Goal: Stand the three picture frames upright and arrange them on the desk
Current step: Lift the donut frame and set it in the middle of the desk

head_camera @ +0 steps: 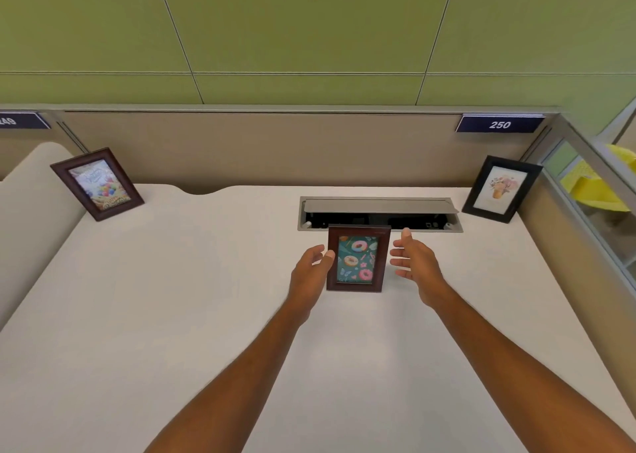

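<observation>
At the far left corner of the pale table (172, 315), a brown frame with a balloon picture (97, 184) stands upright, angled toward the middle and close to the beige partition (241, 149). Nearer the centre, the left hand (309, 273) reaches forward with its thumb resting on the left edge of a brown frame with a doughnut picture (358, 259); its fingers are hidden behind the frame, so a light hold on that side is likely but cannot be confirmed. This frame stands upright, just in front of the open cable hatch (378, 211) set into the table. The right hand (414, 263) hovers just beside the frame's right edge, fingers spread and released, not touching it. At the far right corner, a black frame with a flower picture (500, 189) stands upright below a blue label reading 250 (499, 124).
</observation>
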Motion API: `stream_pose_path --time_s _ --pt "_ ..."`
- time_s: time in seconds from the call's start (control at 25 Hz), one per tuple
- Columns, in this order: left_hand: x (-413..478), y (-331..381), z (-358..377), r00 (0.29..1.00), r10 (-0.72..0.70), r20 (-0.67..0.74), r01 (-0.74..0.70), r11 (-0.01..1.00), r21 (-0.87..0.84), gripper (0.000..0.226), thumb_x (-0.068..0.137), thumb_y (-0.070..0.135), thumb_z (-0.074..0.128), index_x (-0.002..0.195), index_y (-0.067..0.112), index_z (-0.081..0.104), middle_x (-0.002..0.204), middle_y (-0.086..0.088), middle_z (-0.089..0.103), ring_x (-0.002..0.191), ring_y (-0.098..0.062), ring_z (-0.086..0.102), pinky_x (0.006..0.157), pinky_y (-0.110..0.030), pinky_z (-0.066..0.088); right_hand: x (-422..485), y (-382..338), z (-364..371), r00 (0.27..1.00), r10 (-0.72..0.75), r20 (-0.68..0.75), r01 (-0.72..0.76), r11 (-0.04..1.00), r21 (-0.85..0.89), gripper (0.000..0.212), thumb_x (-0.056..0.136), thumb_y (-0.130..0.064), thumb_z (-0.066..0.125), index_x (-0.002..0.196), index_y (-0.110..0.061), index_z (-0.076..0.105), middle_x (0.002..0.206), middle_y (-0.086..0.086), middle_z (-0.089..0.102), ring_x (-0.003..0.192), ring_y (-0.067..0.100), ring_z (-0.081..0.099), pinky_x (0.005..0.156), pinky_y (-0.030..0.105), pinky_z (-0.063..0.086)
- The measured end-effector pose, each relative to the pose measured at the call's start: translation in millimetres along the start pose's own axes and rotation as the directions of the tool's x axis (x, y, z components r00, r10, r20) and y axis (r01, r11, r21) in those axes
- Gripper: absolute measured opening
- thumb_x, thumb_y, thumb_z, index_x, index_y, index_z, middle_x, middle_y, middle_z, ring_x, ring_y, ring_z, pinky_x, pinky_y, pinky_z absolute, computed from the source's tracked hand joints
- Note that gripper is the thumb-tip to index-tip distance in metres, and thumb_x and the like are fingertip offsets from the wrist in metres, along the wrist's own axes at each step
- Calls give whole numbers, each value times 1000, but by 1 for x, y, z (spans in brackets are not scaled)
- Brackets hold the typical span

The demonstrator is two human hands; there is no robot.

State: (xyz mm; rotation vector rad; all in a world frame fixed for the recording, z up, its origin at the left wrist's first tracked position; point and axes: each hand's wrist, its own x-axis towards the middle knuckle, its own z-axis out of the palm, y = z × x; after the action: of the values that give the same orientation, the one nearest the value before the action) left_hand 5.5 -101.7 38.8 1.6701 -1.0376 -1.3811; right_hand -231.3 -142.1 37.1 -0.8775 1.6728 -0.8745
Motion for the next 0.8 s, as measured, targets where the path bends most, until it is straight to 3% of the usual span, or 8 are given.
stream_pose_path --time_s 0.2,0.36,0.44,0.6,0.8 --pt "7 -3 2 999 -10 49 9 1000 19 58 108 53 54 161 30 47 164 1 51 140 -21 56 104 -34 54 11 1 10 981 77 177 -85 996 35 76 100 -78 26 128 -19 64 128 10 72 119 33 68 113 53 51" --pt "4 -4 3 997 15 81 -13 1000 -24 32 110 45 55 142 41 55 151 6 61 113 -3 67 75 -9 53 17 1 17 972 89 218 -103 993 55 74 97 -81 24 129 -26 61 128 5 69 119 31 67 112 50 50" --pt "2 -3 3 997 15 77 -12 999 -48 27 111 43 55 137 46 53 140 10 62 106 3 64 61 -3 52 20 -1 20 970 94 224 -110 992 61 74 92 -83 26 127 -29 62 125 5 70 117 30 68 108 48 52" --pt "-1 -5 2 996 15 87 -11 999 -43 44 111 43 54 155 39 49 141 12 58 117 -8 64 68 -5 51 24 0 24 965 102 240 -127 988 88 72 97 -81 25 130 -28 61 127 5 71 119 32 69 109 51 52" --pt "-6 -3 -2 992 10 123 -6 999 -40 42 111 42 55 152 48 48 136 16 59 106 6 64 69 -5 51 25 2 26 974 69 215 -102 984 149 67 102 -75 28 128 -26 65 127 4 75 120 31 70 112 52 51"
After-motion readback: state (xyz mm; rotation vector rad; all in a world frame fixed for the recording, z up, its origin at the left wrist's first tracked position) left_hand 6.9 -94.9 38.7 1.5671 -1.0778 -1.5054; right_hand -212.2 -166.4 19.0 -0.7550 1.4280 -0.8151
